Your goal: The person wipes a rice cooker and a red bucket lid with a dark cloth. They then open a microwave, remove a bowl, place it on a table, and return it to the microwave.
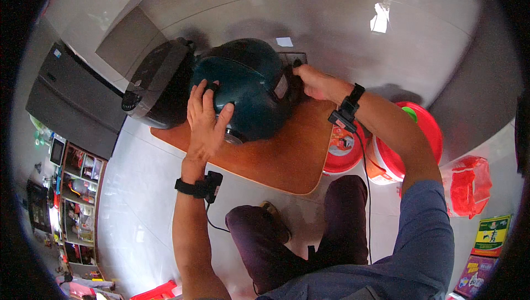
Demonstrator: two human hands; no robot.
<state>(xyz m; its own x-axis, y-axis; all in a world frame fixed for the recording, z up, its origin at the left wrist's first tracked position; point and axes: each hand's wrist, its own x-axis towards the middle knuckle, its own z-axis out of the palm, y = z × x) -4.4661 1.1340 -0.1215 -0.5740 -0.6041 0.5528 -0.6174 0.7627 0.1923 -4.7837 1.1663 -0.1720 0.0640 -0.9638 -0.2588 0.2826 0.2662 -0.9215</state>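
A dark teal, rounded countertop appliance (252, 105) stands on a wooden tabletop (285, 163) against the wall. My left hand (207, 120) lies on the appliance's near left side, fingers spread and gripping nothing. At the appliance's right, my right hand (313, 82) reaches to a wall socket plate (302, 56). Its fingertips are closed on a small black plug (297, 63), mostly hidden by the fingers and shadow. I cannot tell whether the plug sits fully in the socket. A black appliance (165, 89) with a dial stands close on the left.
Red-lidded buckets (418, 134) stand on the floor to the right, partly behind my right arm. A red plastic bag (470, 186) lies beyond them. To the left are a dark grey cabinet (76, 97) and a stocked shelf unit (78, 204). Cables hang from both wrist devices.
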